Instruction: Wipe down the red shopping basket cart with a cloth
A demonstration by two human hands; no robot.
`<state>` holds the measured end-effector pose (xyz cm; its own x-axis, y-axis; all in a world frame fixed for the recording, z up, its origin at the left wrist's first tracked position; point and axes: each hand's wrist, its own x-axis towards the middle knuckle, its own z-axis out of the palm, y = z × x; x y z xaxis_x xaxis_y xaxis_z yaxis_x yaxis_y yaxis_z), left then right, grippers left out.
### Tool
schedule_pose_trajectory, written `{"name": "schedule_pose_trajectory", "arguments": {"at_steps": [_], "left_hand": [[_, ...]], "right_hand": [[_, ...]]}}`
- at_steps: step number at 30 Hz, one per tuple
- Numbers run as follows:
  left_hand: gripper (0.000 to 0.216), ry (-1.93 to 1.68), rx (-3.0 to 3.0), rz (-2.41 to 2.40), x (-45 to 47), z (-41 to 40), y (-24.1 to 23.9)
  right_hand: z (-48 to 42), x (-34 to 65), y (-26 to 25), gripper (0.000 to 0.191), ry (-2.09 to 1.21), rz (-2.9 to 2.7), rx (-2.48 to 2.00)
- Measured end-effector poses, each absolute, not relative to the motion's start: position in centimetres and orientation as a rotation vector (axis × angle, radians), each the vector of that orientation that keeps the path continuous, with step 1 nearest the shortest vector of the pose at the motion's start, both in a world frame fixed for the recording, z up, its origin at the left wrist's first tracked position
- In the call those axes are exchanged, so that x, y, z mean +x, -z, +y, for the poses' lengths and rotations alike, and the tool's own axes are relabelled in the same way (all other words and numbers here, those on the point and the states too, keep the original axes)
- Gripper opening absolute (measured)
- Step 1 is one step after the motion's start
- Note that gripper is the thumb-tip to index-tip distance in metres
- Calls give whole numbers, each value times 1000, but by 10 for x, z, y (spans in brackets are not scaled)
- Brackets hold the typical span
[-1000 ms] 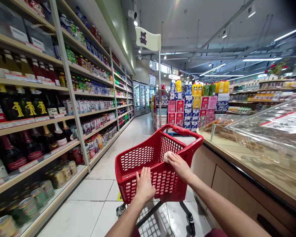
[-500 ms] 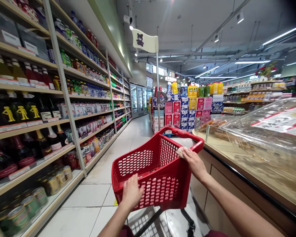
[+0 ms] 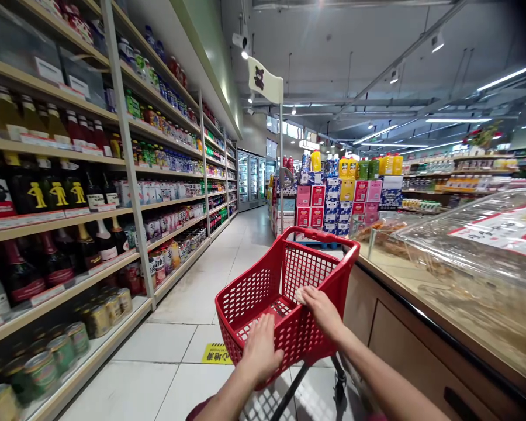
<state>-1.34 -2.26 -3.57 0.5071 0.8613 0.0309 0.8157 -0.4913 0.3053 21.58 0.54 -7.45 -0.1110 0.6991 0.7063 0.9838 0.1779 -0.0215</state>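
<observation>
L hand point(image 3: 260, 351) flat on cart point(image 3: 245, 295)

The red plastic trolley basket point(image 3: 263, 292) is pierced all over with a regular grid of small holes; the floor tiles point(image 3: 170, 339) are pale grey-white, broken by a yellow floor sticker with dark lettering point(image 3: 217, 353); the white pennant point(image 3: 265, 82) bears a dark bear figure; dark glass bottles point(image 3: 48, 193) carry yellow figure labels, on beige shelf boards point(image 3: 70, 217); round tins point(image 3: 70, 339) are banded green and gold; stacked cartons point(image 3: 333, 202) show pink, red and blue-and-white prints; the plastic jugs point(image 3: 368, 166) are yellow, green and orange; the beige counter point(image 3: 398, 339) has a black edge; its clear cover point(image 3: 504, 231) shows a white-and-red label.
</observation>
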Motion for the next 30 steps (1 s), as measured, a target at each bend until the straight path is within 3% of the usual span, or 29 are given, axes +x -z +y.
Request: {"name": "schedule_pose_trajectory", "arguments": {"at_steps": [9, 17, 26, 30], "left_hand": [[71, -320, 2602, 1363, -8, -35, 67], [37, -356, 2712, 1349, -18, -18, 40], [37, -394, 2744, 1163, 13, -25, 61], [42, -320, 2768, 1013, 15, -21, 62]], "right_hand": [[-48, 183, 98, 43, 389, -1885, -1507], [-80, 209, 103, 44, 413, -1731, -1687], [-113, 177, 124, 60, 471, -1542, -1751], [-95, 144, 130, 52, 541, -1559, -1712]]}}
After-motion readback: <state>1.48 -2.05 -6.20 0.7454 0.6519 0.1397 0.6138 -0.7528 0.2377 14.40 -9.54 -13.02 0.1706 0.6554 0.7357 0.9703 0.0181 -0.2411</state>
